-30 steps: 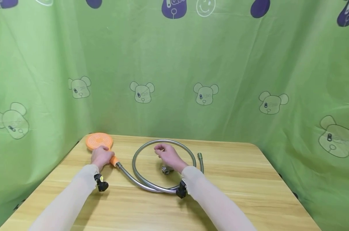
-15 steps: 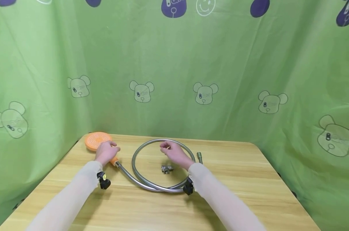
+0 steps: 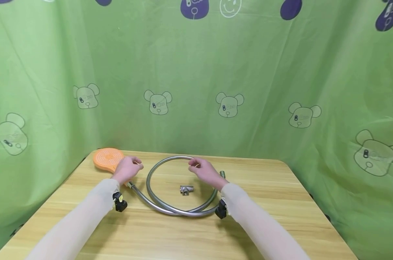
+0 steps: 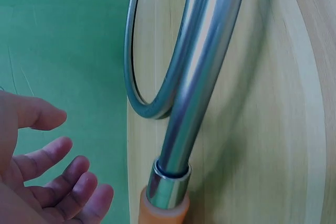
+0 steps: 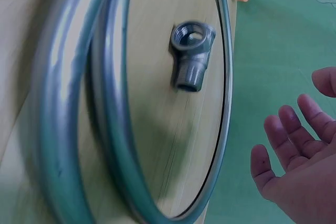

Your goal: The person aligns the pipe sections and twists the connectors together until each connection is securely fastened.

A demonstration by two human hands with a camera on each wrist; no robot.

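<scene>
An orange shower head [image 3: 108, 159] lies at the table's back left, joined to a coiled metal shower hose [image 3: 164, 207]. Over its handle, which is partly hidden in the head view, my left hand [image 3: 127, 169] hovers with loosely bent fingers and nothing in them. A small chrome tee fitting [image 3: 186, 190] lies inside the hose loop; its threaded opening shows in the right wrist view. My right hand [image 3: 205, 171] hangs above the loop's right side, fingers relaxed and holding nothing. Close to the right wrist, the hose's free end [image 3: 222, 174] points away from me.
The wooden table [image 3: 170, 238] has a rounded back edge. A green curtain [image 3: 190, 72] with bear-face prints hangs behind it and along both sides.
My left hand has come off the shower head's handle and moved right and slightly up. The right hand has drifted right, uncovering the tee fitting. The shower head and hose stay put.
</scene>
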